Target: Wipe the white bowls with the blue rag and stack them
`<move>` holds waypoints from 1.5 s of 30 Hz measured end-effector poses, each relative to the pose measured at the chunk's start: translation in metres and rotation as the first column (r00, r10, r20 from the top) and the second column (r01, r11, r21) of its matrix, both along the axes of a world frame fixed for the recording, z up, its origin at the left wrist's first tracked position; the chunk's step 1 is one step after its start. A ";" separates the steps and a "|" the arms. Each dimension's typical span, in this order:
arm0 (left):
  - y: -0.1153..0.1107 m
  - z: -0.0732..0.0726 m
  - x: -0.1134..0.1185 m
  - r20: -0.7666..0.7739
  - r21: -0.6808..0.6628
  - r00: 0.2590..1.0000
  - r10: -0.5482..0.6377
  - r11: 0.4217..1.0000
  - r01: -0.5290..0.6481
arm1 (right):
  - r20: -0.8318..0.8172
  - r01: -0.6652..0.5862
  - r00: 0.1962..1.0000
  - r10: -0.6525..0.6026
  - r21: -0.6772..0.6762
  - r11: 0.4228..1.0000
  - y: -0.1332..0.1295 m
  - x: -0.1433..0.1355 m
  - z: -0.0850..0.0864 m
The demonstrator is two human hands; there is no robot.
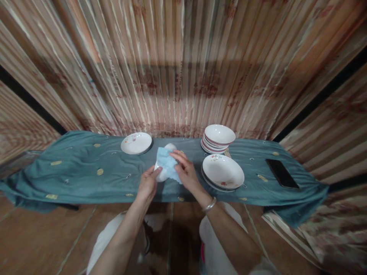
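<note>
Hands (147,184) (187,171) grip a white dish (162,177) and pale-blue cloth (165,161) over a teal-draped table (82,166) before patterned curtains (183,86).

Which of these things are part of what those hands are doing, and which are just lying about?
Part of the job:
- white dish, in the left hand
- blue cloth, in the right hand
- probably also the leftmost plate, bowl stack, oval dish

Apparently just lying about:
- black phone

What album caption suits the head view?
Left hand gripping a white dish, right hand holding a light blue cloth against it.
</note>
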State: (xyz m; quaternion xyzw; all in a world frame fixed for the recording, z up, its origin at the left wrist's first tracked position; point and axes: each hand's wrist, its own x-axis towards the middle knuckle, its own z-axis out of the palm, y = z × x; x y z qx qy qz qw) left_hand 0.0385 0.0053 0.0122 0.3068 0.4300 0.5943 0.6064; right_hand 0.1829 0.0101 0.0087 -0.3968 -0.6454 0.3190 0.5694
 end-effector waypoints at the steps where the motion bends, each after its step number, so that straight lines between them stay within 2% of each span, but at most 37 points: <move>1: 0.001 -0.001 0.002 0.037 -0.010 0.999 -0.008 1.000 0.008 | 0.158 0.023 0.987 -0.036 0.081 0.996 -0.003 -0.009 -0.001; 3: 0.006 -0.004 0.003 0.087 -0.038 0.996 0.012 0.999 -0.009 | 0.433 0.048 0.892 -0.133 0.201 0.978 -0.005 -0.024 -0.003; 5: 0.012 -0.009 -0.001 0.129 -0.032 0.991 0.033 0.999 -0.029 | 0.582 0.042 0.788 -0.201 0.275 0.961 -0.001 -0.035 -0.006; 7: 0.020 -0.012 -0.004 0.185 -0.012 0.981 0.050 0.999 -0.049 | 0.647 0.039 0.723 -0.240 0.308 0.951 0.009 -0.040 -0.008; 9: 0.028 -0.012 -0.006 0.260 -0.027 0.962 0.089 0.996 -0.085 | 0.656 0.077 0.704 -0.272 0.310 0.948 0.022 -0.043 -0.010; 12: 0.036 -0.009 -0.007 0.329 -0.071 0.939 0.098 0.994 -0.079 | 0.593 0.169 0.739 -0.319 0.296 0.940 0.043 -0.043 -0.013; 15: 0.040 -0.008 -0.010 0.342 -0.096 0.936 0.086 0.994 -0.057 | 0.468 0.247 0.815 -0.342 0.253 0.935 0.060 -0.040 -0.020; 19: 0.039 -0.012 -0.019 0.328 -0.138 0.939 0.102 0.989 -0.059 | 0.269 0.333 0.901 -0.341 0.075 0.940 0.079 -0.031 -0.035; 22: 0.038 -0.017 -0.024 0.322 -0.180 0.941 0.108 0.982 -0.052 | 0.189 0.367 0.917 -0.352 -0.051 0.929 0.087 -0.029 -0.043; 24: 0.039 -0.019 -0.025 0.332 -0.180 0.937 0.111 0.982 -0.053 | 0.217 0.381 0.904 -0.368 -0.020 0.924 0.084 -0.035 -0.044; 26: 0.041 -0.021 -0.026 0.357 -0.173 0.927 0.116 0.983 -0.056 | 0.307 0.357 0.878 -0.368 0.094 0.929 0.075 -0.046 -0.041; 30: 0.045 -0.027 -0.029 0.377 -0.193 0.911 0.164 0.977 -0.095 | 0.536 0.163 0.789 -0.300 0.288 0.944 0.048 -0.076 -0.038; 33: 0.046 -0.033 -0.033 0.338 -0.205 0.919 0.202 0.969 -0.137 | 0.634 0.068 0.716 -0.290 0.351 0.934 0.037 -0.090 -0.039; 35: 0.047 -0.035 -0.033 0.341 -0.187 0.917 0.205 0.971 -0.147 | 0.661 0.047 0.691 -0.293 0.363 0.931 0.039 -0.091 -0.038; 40: 0.049 -0.035 -0.026 0.416 -0.151 0.892 0.175 0.981 -0.122 | 0.632 0.127 0.707 -0.319 0.331 0.935 0.055 -0.080 -0.025; 45: 0.050 -0.032 -0.021 0.433 -0.143 0.889 0.150 0.985 -0.096 | 0.534 0.247 0.778 -0.333 0.228 0.942 0.070 -0.069 -0.022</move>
